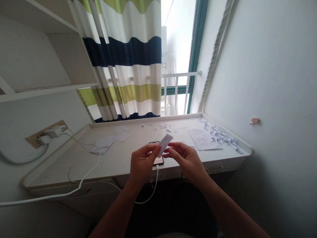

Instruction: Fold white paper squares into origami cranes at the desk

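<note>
My left hand (pixel 143 162) is closed on a folded strip of white paper (pixel 165 142), pinching its lower left side with the thumb on top. The strip tilts up to the right, above the desk's front part. My right hand (pixel 185 158) is at the strip's right edge, its fingers bent and apart, fingertips at or very near the paper; whether they press on it I cannot tell. Behind and below the strip lies a phone (pixel 160 162) with a lit screen, partly covered by the paper and my left hand. A white charging cable (pixel 157 178) runs from its lower end.
On the white desk (pixel 81 165), several folded paper pieces (pixel 220 135) line the right side beside a written sheet (pixel 203 140). Loose paper sheets (pixel 104 144) lie left, with paper scraps (pixel 164 126) at the back. Cables run from a wall socket (pixel 47 134) across the left side.
</note>
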`<state>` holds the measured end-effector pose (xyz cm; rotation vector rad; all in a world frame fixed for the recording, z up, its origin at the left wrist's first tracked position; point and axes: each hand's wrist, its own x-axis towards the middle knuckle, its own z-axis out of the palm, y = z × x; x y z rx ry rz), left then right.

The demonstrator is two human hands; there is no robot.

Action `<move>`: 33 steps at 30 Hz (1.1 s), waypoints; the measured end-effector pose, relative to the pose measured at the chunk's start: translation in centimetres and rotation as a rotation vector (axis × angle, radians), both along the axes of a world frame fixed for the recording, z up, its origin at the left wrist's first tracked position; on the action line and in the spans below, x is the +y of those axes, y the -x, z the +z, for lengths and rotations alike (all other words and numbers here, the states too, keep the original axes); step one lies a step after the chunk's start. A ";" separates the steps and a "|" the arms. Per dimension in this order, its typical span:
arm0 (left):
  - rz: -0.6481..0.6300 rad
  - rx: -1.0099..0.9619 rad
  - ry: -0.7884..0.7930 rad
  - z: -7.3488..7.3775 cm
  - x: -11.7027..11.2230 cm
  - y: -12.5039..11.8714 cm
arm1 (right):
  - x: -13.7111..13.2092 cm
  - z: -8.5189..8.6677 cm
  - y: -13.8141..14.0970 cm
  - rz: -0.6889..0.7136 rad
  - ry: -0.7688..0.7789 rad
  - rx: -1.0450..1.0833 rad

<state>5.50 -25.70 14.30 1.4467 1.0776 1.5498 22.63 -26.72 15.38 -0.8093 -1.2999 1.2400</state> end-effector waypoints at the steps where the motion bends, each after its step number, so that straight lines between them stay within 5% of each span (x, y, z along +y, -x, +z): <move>1: -0.004 -0.017 -0.024 -0.4 -0.3 -0.4 | 0.0 -0.3 0.3 -0.033 -0.003 0.033; 5: -0.045 0.006 -0.015 -0.9 -1.2 -0.5 | 0.1 -0.8 0.0 -0.103 -0.008 0.029; 10: -0.418 -0.163 0.178 -0.4 -0.7 0.6 | -0.4 -0.5 -0.7 -0.054 -0.002 0.019; 13: -0.524 -0.200 0.288 -0.3 -0.3 1.0 | -0.5 -0.2 -1.1 0.026 0.061 0.025; 17: -0.472 -0.249 0.279 -0.3 -0.3 1.0 | -0.7 -0.1 -1.7 -0.003 0.122 0.016; 22: -0.311 -0.268 0.166 -0.2 -0.4 0.6 | -0.9 -0.4 -2.1 -0.117 0.007 -0.007; 27: -0.288 -0.253 0.098 -0.5 -0.5 0.6 | -0.7 -0.5 -2.4 -0.167 -0.140 -0.140; 33: -0.328 -0.174 0.140 -1.0 -0.7 0.6 | -0.5 -0.7 -2.5 -0.057 -0.041 -0.056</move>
